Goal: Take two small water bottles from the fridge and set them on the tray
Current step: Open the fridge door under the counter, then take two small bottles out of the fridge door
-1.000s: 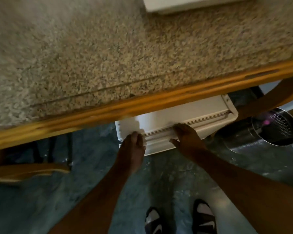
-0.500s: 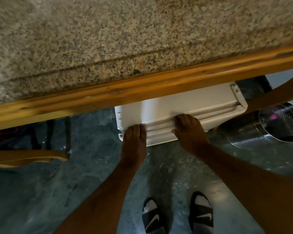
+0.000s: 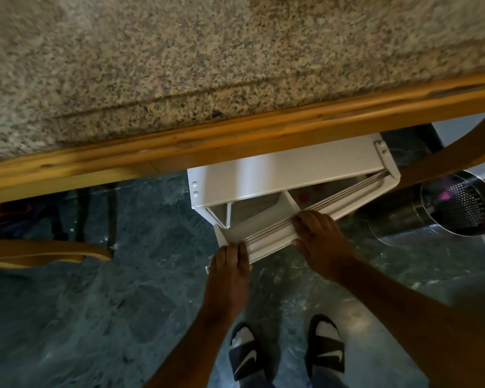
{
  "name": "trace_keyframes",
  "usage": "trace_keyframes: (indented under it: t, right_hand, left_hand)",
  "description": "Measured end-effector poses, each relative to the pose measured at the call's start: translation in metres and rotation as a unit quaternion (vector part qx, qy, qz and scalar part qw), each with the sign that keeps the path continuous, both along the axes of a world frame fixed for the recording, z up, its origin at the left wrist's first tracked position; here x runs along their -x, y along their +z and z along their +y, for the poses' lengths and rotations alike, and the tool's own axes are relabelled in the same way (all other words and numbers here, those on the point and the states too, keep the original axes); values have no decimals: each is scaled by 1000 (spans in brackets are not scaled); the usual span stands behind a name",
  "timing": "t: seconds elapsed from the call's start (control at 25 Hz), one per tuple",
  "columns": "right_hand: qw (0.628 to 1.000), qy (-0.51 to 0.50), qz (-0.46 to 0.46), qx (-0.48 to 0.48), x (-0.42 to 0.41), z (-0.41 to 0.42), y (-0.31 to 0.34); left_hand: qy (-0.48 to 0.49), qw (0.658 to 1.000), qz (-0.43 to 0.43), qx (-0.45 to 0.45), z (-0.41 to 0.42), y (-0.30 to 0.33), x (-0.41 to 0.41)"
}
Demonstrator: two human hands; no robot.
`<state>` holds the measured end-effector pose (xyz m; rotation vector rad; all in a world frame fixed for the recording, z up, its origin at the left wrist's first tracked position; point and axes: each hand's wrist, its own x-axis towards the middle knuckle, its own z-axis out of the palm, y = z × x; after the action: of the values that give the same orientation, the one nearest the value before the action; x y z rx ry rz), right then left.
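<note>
A: Two hands grip the fridge door, seen from above. We note the left hand closed over the door's free top corner, and the right hand closed over its top edge further along, toward the hinge.

B: Where does the fridge sit?

A: Under the counter, whose wooden edge crosses the view. The door stands ajar, widest at the left, so that we see white partitions inside.

B: And the bottles?

A: We cannot tell; the gap shows only shelf walls and some red spots too blurred to name. No tray appears in this view.

B: What surrounds the fridge?

A: A perforated steel bin just to its right, a chair well to the left, and our sandalled feet on the dark floor.
</note>
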<state>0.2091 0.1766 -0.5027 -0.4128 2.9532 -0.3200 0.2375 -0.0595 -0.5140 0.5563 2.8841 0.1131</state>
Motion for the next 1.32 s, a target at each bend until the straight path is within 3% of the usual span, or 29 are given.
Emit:
trace_keyframes:
  t: [0.12, 0.24, 0.48, 0.6, 0.76, 1.0, 1.32]
  right_hand:
    - [999, -24, -24, 38, -24, 6, -3]
    - [996, -58, -39, 56, -45, 12, -4]
    - [986, -136, 0, 94, -82, 24, -11]
    - [974, -202, 27, 100, -89, 30, -10]
    - [967, -245, 62, 39, -92, 40, -5]
    - [948, -312, 36, -51, -99, 57, -3]
    - [931, -362, 50, -21, -103, 68, -1]
  left_hand:
    - [-21, 998, -21, -47, -2, -5, -31]
    - [-80, 995, -40, -33, -7, -8, -61]
    - [-185, 980, -36, -61, -7, -12, -89]
    - [-151, 984, -46, -78, 4, -9, -73]
    - [-106, 988, -69, -92, 30, -8, -34]
    - [-158, 985, -13, -67, 89, -9, 26]
    - [-252, 964, -50, -61, 162, -38, 69]
